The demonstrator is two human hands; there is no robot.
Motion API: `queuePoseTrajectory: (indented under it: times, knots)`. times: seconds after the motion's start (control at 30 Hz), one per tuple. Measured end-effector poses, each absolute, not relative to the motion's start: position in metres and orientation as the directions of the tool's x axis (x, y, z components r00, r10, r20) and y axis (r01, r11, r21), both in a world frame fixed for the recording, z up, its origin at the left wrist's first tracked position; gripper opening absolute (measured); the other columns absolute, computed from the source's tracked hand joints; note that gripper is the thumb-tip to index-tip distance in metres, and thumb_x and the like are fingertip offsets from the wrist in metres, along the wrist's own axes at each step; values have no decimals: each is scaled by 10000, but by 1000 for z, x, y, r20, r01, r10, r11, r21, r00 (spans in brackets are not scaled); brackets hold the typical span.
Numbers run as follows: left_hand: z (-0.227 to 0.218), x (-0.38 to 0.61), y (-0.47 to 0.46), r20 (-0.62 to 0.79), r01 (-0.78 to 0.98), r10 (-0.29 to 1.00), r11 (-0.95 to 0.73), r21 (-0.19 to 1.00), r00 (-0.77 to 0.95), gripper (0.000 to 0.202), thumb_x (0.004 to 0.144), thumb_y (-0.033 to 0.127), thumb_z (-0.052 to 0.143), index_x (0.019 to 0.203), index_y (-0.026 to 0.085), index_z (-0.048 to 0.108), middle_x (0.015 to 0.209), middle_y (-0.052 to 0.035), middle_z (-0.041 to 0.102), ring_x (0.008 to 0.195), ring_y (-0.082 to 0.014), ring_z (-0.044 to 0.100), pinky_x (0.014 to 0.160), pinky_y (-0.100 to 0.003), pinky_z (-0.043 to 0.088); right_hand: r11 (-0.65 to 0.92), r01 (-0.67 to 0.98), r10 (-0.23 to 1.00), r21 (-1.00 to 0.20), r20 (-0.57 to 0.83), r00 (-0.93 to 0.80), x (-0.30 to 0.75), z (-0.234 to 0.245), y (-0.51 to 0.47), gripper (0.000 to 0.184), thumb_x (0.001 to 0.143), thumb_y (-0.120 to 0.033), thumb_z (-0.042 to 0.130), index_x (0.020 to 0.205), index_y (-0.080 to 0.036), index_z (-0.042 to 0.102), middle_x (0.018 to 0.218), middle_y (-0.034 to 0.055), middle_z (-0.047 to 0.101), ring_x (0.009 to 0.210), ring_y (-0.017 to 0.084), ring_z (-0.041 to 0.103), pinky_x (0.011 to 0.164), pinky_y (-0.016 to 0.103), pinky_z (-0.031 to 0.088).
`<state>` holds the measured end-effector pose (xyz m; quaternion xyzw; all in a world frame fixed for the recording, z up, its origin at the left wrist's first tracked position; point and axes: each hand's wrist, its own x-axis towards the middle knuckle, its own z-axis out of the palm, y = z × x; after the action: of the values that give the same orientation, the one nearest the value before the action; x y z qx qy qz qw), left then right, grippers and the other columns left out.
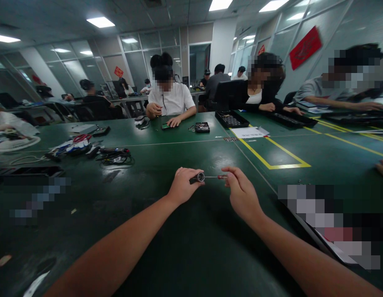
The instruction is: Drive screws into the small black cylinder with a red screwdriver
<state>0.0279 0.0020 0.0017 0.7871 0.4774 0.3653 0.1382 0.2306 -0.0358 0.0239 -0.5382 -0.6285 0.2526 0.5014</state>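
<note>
My left hand (184, 185) is closed around a small dark cylindrical part (200, 177), whose round, silvery open end faces me. Between thumb and fingers, my right hand (242, 190) grips a screwdriver (223, 177) by its reddish see-through handle. The thin metal shaft points left and reaches the side of the cylindrical part. Whether its tip sits in a screw is too small to make out. Both hands are held above the green table (191, 247), near the middle of the view.
Bundled cables (115, 156) and a heap of tools and wires (75, 144) lie to the left. Across the table, a person in a white shirt (171, 99) handles a green board. Black trays (231, 119) and a white paper (249, 132) lie at the back right.
</note>
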Motion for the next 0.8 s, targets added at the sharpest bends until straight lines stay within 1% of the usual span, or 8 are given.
queuePoseTrajectory:
  times: [0.07, 0.2, 0.3, 0.4, 0.5, 0.63, 0.7, 0.8]
  knots:
    - [0, 27, 3, 447, 653, 851, -506, 563, 275, 343, 830, 289, 792, 1159, 274, 695, 1152, -23, 723, 1107, -246, 624, 1054, -470, 373, 290, 406, 938, -867, 341, 58, 231, 24, -34, 320, 990, -419, 406, 1059, -226, 652, 836, 35, 683, 705, 208, 604, 636, 326, 438]
    - [-1, 26, 3, 432, 661, 858, -498, 562, 279, 336, 840, 302, 781, 1164, 286, 692, 1169, -22, 718, 1129, -250, 619, 1107, -505, 324, 281, 451, 939, -847, 340, 54, 230, 26, -35, 441, 1005, -528, 368, 980, -218, 680, 739, 33, 661, 640, 204, 591, 611, 329, 426]
    - [0, 26, 2, 421, 663, 860, -496, 561, 287, 338, 843, 302, 778, 1170, 293, 689, 1171, -18, 717, 1136, -251, 614, 1133, -528, 288, 286, 469, 935, -836, 351, 56, 230, 25, -36, 388, 1010, -488, 376, 1076, -226, 655, 752, 25, 662, 650, 204, 596, 627, 333, 430]
    - [1, 26, 1, 425, 664, 859, -497, 559, 286, 333, 843, 309, 778, 1164, 286, 692, 1166, -21, 719, 1126, -249, 617, 1112, -516, 320, 288, 437, 938, -852, 344, 53, 231, 22, -36, 295, 996, -407, 414, 1163, -240, 590, 806, 17, 663, 689, 204, 603, 653, 335, 436]
    - [1, 27, 1, 420, 673, 862, -491, 554, 284, 324, 849, 318, 768, 1164, 290, 695, 1169, -26, 718, 1131, -253, 617, 1114, -517, 326, 289, 419, 939, -861, 339, 49, 232, 22, -34, 261, 982, -414, 437, 1103, -237, 586, 782, 9, 641, 676, 201, 592, 649, 334, 435]
    - [1, 28, 0, 404, 680, 870, -479, 554, 283, 321, 852, 315, 762, 1165, 296, 697, 1175, -29, 717, 1140, -257, 616, 1134, -535, 303, 272, 445, 941, -853, 332, 60, 232, 24, -33, 367, 1008, -501, 367, 1017, -235, 620, 720, 8, 617, 639, 200, 574, 634, 338, 430]
    - [1, 28, 0, 402, 681, 871, -477, 555, 283, 325, 852, 314, 762, 1169, 295, 695, 1178, -30, 716, 1140, -257, 615, 1140, -542, 294, 265, 435, 944, -861, 324, 66, 232, 23, -34, 345, 1007, -477, 369, 1056, -238, 612, 738, 10, 627, 643, 201, 578, 631, 339, 432]
    - [2, 28, 1, 406, 672, 870, -479, 564, 280, 327, 850, 314, 765, 1169, 291, 694, 1176, -30, 717, 1138, -256, 615, 1143, -540, 295, 293, 367, 936, -883, 343, 81, 232, 21, -35, 254, 974, -409, 447, 1128, -240, 557, 849, 22, 658, 712, 205, 600, 668, 345, 453]
